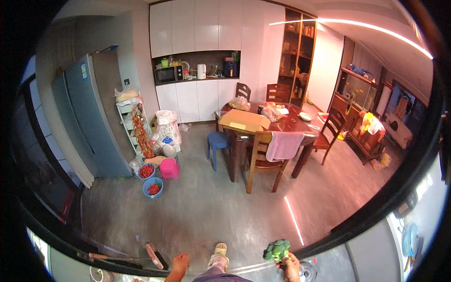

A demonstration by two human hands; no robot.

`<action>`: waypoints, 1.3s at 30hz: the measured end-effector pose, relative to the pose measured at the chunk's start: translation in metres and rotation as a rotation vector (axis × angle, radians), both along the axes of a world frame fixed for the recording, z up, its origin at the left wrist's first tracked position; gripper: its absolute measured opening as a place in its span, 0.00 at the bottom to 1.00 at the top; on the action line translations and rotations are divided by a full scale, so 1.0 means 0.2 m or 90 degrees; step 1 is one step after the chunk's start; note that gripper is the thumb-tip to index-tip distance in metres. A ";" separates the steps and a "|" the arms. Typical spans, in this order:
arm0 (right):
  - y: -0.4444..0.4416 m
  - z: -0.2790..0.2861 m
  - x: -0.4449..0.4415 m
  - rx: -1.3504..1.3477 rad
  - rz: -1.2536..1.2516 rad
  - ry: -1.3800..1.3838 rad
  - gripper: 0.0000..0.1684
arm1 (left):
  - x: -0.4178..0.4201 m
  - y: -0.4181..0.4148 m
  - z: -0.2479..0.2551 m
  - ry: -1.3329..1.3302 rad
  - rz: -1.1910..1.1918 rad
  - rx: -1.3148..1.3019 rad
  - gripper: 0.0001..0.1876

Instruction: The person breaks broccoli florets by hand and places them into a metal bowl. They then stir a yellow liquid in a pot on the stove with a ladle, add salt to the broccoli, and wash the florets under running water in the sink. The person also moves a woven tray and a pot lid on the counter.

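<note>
My right hand [290, 267] grips a green broccoli head [277, 249] by its stalk, florets up, at the bottom right of centre. My left hand [180, 263] hangs at the bottom with its fingers loosely curled, and nothing shows in it. Just left of that hand is a pink broom head [155, 255] with dark bristles. Between my hands, one foot in a pale slipper [221, 249] is on the grey floor [197, 218]. A round clear lid or dish [308, 271] is beside my right hand, partly hidden.
Ahead stands a dark wooden dining table [292, 123] bearing a cardboard box [245, 120] and bags. A chair [260, 158] with a pink towel and a blue stool [216, 142] are beside it. Left are blue basins [153, 194] of red peppers, a pink bucket [170, 168] and a refrigerator [95, 120].
</note>
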State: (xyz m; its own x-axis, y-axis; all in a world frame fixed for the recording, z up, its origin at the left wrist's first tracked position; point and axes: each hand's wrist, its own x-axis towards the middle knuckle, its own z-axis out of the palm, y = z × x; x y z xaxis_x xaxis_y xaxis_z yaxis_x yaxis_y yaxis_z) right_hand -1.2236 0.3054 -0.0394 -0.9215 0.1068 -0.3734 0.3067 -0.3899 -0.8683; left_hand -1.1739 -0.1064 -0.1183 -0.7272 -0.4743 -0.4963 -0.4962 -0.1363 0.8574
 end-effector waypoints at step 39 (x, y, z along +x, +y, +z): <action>0.08 -0.02 -3.23 -0.022 -0.714 0.001 0.14 | -5.43 0.42 0.54 0.518 -0.525 -0.250 0.17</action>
State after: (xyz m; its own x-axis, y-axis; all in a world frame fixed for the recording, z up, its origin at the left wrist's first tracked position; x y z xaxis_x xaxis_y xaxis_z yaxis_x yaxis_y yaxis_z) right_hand -1.8689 0.3209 -0.0440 -0.3117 0.8661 -0.3908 -0.2339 -0.4686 -0.8519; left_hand -2.2604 -0.0230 -0.0111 -0.9122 0.2608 0.3161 0.3883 0.3037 0.8700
